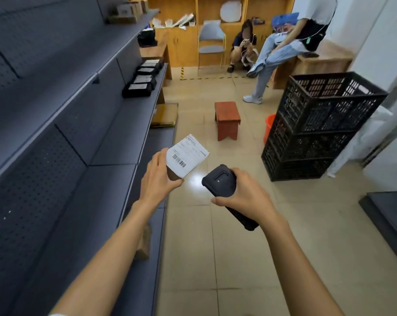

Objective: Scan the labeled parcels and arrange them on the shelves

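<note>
My left hand (157,176) grips a small brown parcel (187,157) whose white barcode label faces up, held over the floor beside the shelf edge. My right hand (243,195) holds a black handheld scanner (220,182), its head pointing toward the parcel from the right, a short gap apart. Grey metal shelves (115,124) run along the left. Several black labeled parcels (142,79) lie in a row on a middle shelf further back. A brown paper parcel (144,242) lies on the lowest shelf, partly hidden by my left forearm.
Stacked black plastic crates (318,124) stand at the right with an orange bucket (269,126) behind them. A small red stool (227,119) sits mid-floor. Two people (281,49) are at the back near wooden cabinets and a chair (211,42). Flat cardboard (166,115) leans by the shelves.
</note>
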Motion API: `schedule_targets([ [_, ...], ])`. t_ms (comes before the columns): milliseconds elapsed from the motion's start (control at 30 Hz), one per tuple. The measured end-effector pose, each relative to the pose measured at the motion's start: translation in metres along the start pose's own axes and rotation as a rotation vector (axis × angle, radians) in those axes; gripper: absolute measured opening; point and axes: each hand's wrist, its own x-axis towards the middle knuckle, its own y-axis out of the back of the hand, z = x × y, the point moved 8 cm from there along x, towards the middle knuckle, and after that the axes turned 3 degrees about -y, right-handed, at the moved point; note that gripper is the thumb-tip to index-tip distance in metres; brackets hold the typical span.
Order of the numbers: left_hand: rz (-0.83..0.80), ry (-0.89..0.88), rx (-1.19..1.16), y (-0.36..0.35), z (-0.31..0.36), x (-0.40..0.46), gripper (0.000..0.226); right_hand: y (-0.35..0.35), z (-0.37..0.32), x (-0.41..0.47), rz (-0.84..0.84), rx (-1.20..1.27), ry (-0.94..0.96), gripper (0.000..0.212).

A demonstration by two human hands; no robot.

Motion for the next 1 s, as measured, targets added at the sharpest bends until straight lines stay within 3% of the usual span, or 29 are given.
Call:
schedule_targets([
  [433, 0.016, 0.036, 0.018, -0.103, -0.051, 0.326, 0.098, 0.034, 0.005, 0.366, -0.027, 0.057, 0.033, 0.071],
  [1000, 0.177, 0.086, 0.039, -0.115, -0.157, 0.762, 0.098, 0.064, -0.101, 0.837, -0.075, 0.075, 0.221, 0.067],
])
